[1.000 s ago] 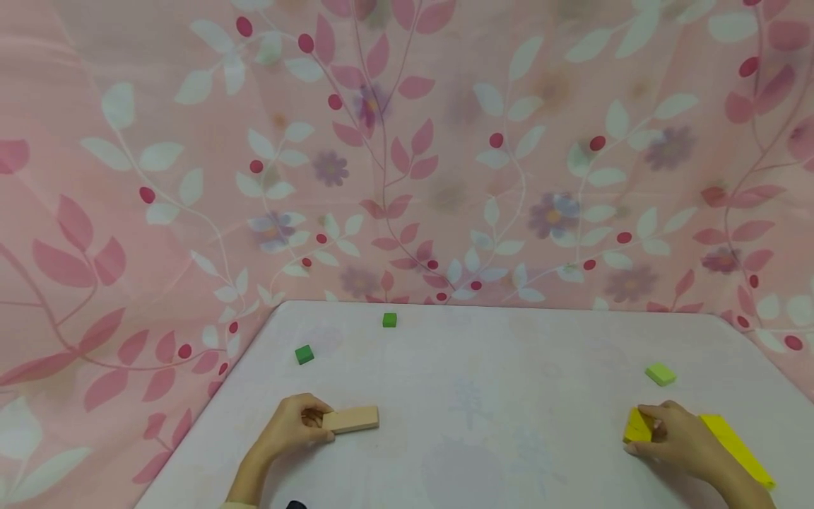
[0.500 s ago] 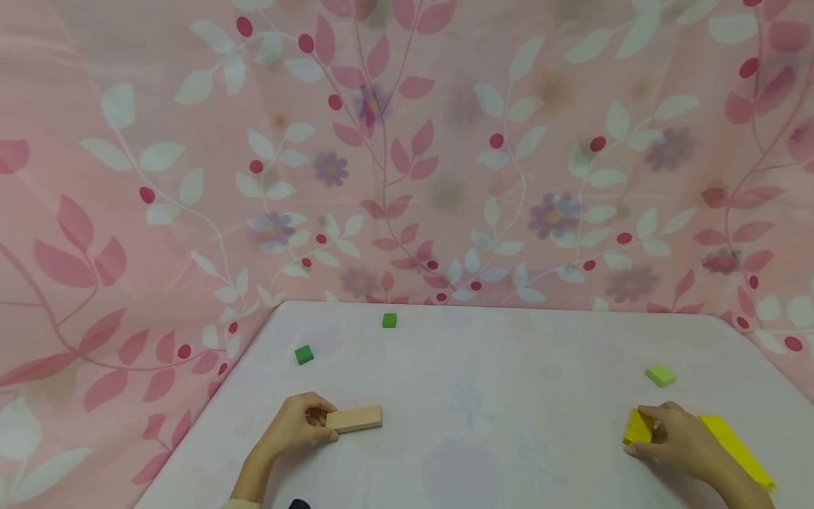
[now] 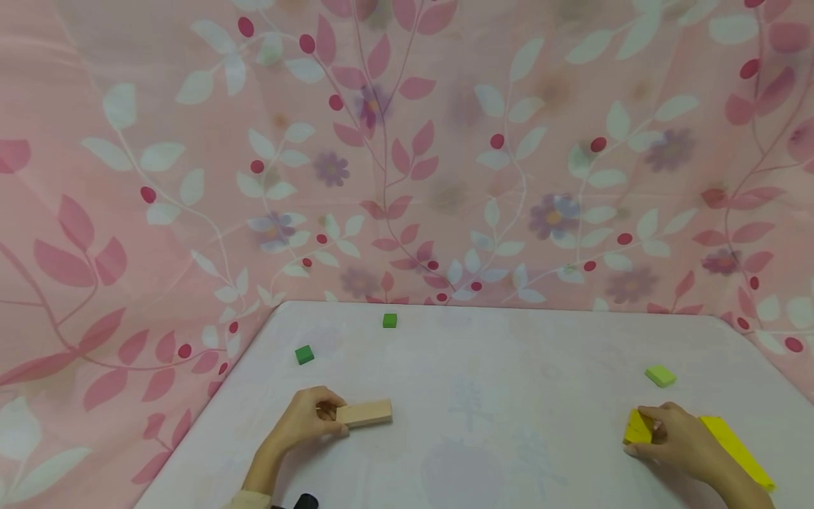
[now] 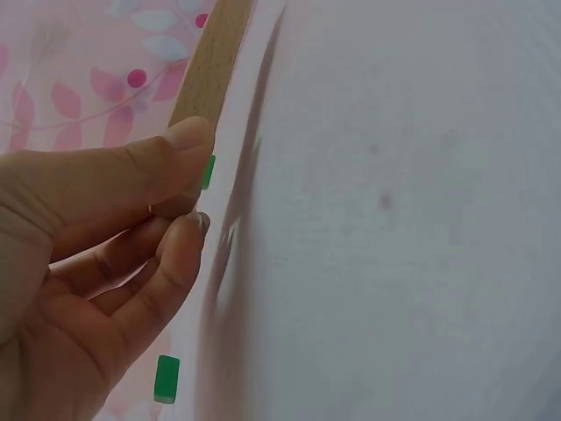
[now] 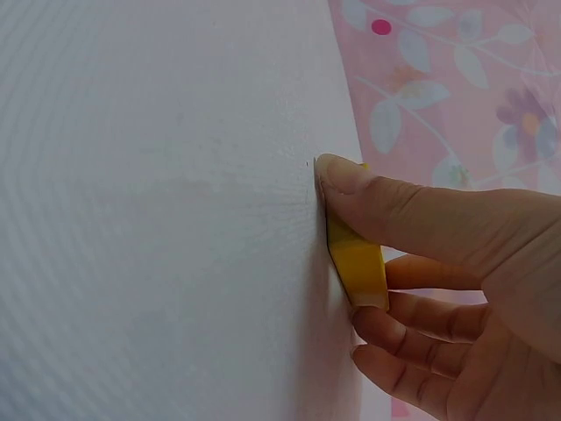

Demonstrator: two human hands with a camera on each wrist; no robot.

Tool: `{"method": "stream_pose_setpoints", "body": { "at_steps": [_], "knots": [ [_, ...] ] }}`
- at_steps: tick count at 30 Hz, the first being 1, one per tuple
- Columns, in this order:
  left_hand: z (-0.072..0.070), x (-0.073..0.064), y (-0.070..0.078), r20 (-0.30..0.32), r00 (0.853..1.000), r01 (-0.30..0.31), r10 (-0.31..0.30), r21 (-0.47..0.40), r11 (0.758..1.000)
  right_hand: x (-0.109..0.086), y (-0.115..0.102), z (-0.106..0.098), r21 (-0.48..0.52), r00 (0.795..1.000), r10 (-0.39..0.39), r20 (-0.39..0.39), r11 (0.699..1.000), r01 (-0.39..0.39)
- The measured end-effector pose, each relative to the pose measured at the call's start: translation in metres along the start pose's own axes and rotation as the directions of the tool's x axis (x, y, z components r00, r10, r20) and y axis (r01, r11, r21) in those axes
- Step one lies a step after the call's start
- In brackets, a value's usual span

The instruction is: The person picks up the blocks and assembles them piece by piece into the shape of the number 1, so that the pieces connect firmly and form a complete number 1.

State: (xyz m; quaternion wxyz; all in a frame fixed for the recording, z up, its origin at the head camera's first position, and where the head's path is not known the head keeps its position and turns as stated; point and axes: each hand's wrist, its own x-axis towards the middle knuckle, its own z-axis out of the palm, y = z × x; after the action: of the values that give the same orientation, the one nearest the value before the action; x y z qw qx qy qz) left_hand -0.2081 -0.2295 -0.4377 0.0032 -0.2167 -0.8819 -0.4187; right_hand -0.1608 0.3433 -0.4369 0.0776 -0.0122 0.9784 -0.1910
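Observation:
At the left of the table, my left hand point(image 3: 309, 418) pinches one end of a plain wooden block point(image 3: 365, 413) between thumb and fingers. The block's free end points right. In the left wrist view the wooden block point(image 4: 213, 70) runs up and away from the thumb, above the white surface with a shadow beside it. Over at the right, my right hand point(image 3: 683, 438) grips a short yellow block point(image 3: 638, 428) by its sides. The right wrist view shows the yellow block point(image 5: 358, 267) low against the table, its far part hidden by the thumb.
A long yellow block point(image 3: 738, 452) lies just right of the right hand, and a light green block point(image 3: 661, 375) lies behind it. Two green blocks, one point(image 3: 304, 354) and another point(image 3: 390, 321), sit at the back left. Floral cloth point(image 3: 445, 177) hangs behind the white table point(image 3: 496, 367).
My left hand has moved a little right and away from me, carrying the wooden block along. The right hand and its yellow block have stayed in place.

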Motion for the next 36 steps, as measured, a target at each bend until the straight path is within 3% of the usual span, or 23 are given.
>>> {"method": "stream_pose_setpoints", "body": {
  "at_steps": [16, 36],
  "knots": [
    [0.015, 0.016, 0.010, 0.033, 0.998, -0.054, 0.056, -0.038, 0.998, -0.002, 0.000, 0.000, -0.018, 0.999, -0.036, -0.019, 0.999, 0.036],
    [0.039, 0.038, 0.023, 0.059, 0.994, -0.092, 0.095, -0.059, 0.994, 0.000, 0.003, 0.001, 0.004, 1.000, -0.015, -0.007, 1.000, 0.015]
  ]
}}
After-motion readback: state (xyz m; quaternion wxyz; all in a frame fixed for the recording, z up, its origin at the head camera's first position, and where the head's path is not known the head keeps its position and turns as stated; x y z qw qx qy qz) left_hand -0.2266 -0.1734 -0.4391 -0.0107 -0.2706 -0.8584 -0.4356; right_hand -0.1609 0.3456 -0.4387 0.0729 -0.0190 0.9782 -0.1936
